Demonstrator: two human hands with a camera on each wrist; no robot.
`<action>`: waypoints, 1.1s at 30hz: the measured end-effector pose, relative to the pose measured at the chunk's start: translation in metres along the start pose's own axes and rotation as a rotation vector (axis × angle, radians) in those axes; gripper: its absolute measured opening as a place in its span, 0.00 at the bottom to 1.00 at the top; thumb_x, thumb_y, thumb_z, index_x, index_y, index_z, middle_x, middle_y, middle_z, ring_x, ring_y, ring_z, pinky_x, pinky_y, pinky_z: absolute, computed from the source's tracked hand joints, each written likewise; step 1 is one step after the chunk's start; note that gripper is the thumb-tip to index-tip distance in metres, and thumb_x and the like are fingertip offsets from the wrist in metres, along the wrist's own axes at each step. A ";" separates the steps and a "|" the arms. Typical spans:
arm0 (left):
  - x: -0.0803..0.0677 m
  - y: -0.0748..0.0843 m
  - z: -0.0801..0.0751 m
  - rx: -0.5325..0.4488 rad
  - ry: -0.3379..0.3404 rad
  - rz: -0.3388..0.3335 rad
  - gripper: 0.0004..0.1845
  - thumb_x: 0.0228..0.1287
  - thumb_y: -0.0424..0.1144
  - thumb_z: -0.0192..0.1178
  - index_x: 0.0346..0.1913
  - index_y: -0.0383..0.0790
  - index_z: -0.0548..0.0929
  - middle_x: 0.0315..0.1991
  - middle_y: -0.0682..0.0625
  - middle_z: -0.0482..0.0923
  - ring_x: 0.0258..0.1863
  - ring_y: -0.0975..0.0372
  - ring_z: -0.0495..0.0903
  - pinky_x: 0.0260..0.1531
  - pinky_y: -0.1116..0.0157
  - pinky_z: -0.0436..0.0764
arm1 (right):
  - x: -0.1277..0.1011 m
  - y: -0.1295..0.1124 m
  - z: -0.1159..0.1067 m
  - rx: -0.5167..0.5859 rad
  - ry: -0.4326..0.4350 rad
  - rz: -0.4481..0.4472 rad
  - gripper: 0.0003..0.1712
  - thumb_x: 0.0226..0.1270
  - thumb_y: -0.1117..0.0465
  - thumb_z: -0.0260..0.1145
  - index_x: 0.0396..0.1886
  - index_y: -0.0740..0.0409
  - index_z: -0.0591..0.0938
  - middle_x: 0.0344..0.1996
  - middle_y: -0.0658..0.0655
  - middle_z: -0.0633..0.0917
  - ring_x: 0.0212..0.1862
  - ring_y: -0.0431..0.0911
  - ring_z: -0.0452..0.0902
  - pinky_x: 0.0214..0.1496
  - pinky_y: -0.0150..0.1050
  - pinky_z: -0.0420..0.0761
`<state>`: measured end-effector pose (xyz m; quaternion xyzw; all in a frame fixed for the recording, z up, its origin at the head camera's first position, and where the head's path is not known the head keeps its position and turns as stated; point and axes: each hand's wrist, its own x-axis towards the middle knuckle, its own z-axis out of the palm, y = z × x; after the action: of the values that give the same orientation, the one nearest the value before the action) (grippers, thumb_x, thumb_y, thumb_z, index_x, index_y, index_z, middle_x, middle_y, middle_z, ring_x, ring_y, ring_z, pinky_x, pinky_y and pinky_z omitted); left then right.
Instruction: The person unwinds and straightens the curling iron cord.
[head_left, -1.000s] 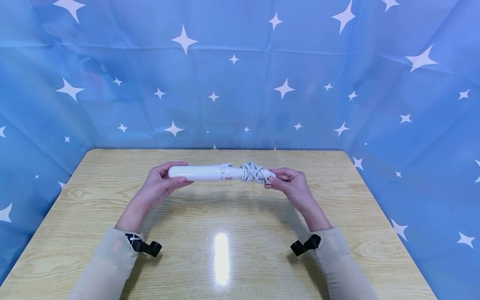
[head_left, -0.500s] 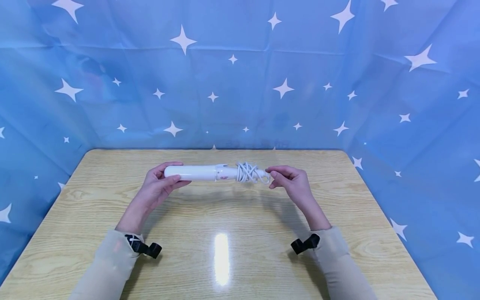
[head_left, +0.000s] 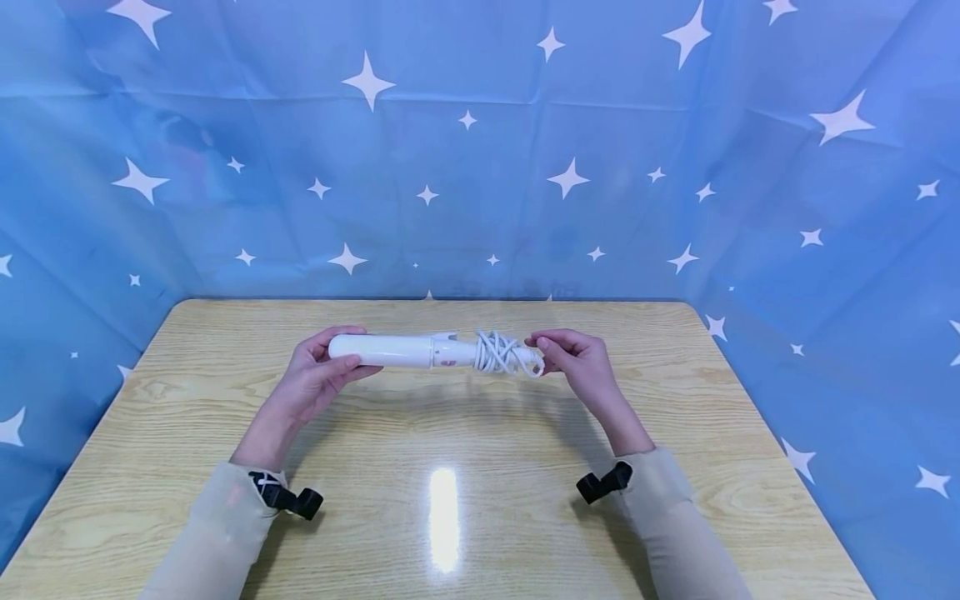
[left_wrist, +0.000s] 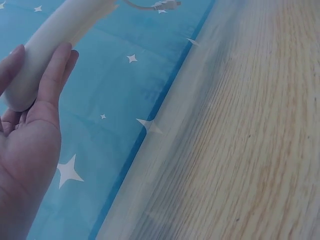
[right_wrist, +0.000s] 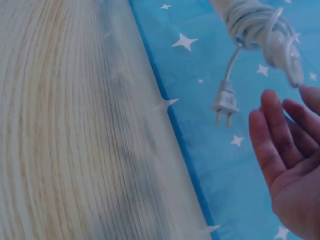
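A white curling iron (head_left: 390,351) is held level above the table, its barrel to the left. Pale cord (head_left: 495,353) is wound in crossing turns round its handle, and a loop stands out at the handle's end. My left hand (head_left: 318,375) grips the barrel's rounded tip between thumb and fingers. Beside the handle's end is my right hand (head_left: 588,371), its fingers loosely bent; whether a fingertip touches the cord is hard to tell. In the right wrist view, a two-pin plug (right_wrist: 226,102) hangs from the wound cord, apart from the fingers (right_wrist: 272,135).
Below both hands lies a light wooden table (head_left: 360,500) with a bright reflection near its middle. A blue curtain (head_left: 487,150) with white stars rises behind and along both sides. Each wrist carries a black camera mount.
My right hand has let go of the handle's end and its fingers have loosened beside it. The curling iron has shifted slightly left, its right end now a little lower. My left hand keeps its grip.
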<state>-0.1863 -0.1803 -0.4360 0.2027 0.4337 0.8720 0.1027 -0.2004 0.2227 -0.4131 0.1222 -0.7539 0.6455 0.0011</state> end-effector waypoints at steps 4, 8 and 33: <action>-0.002 -0.001 0.000 -0.017 -0.036 0.007 0.23 0.70 0.14 0.50 0.56 0.36 0.86 0.59 0.40 0.72 0.59 0.51 0.75 0.57 0.50 0.83 | 0.005 0.002 0.003 -0.015 -0.015 0.039 0.23 0.77 0.55 0.66 0.58 0.71 0.83 0.49 0.60 0.89 0.42 0.42 0.86 0.44 0.35 0.89; -0.001 -0.003 0.000 -0.020 -0.069 0.012 0.23 0.70 0.14 0.50 0.56 0.37 0.85 0.59 0.41 0.73 0.59 0.51 0.75 0.58 0.50 0.83 | 0.009 0.003 0.009 0.009 -0.059 0.044 0.21 0.77 0.58 0.65 0.60 0.71 0.81 0.51 0.61 0.88 0.51 0.42 0.85 0.51 0.33 0.86; -0.001 -0.002 0.006 -0.049 -0.080 -0.018 0.24 0.70 0.14 0.48 0.56 0.37 0.85 0.60 0.42 0.73 0.60 0.51 0.74 0.58 0.50 0.83 | 0.007 0.019 0.013 -0.146 -0.150 -0.015 0.20 0.69 0.75 0.67 0.61 0.70 0.81 0.55 0.67 0.85 0.54 0.52 0.83 0.53 0.36 0.84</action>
<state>-0.1828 -0.1746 -0.4346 0.2309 0.4097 0.8725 0.1328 -0.2084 0.2114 -0.4328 0.1753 -0.7961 0.5777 -0.0416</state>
